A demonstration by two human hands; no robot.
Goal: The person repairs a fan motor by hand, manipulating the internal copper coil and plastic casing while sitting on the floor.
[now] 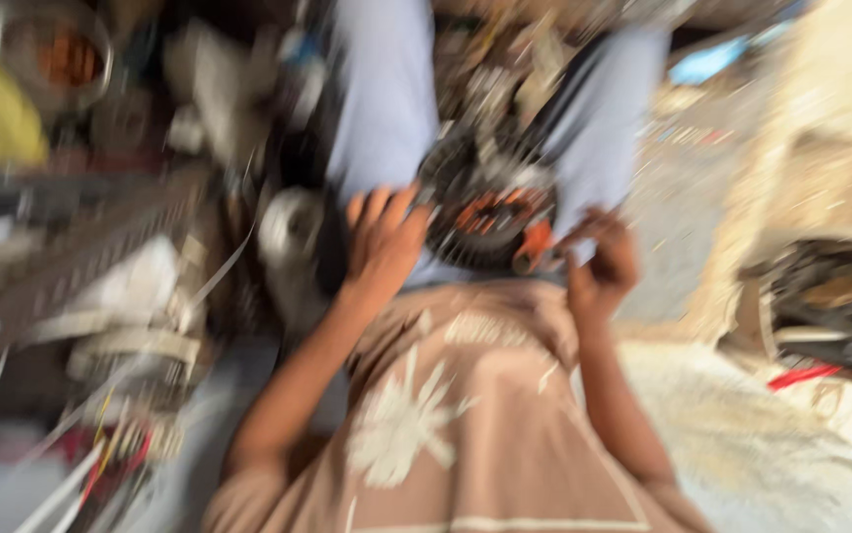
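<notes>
Tan shirt (465, 434); hands (383, 242) flank round coppery stator (490, 222).

The motor (485, 212) in the lap looks like dark, matt metal round a core of glossy orange copper windings, though blur hides its finer finish. The shirt (465, 415) is soft, matt tan cloth with a pale print; the trousers (387, 99) are smooth light-blue cloth, and the floor (762, 434) looks rough, pale and gritty
</notes>
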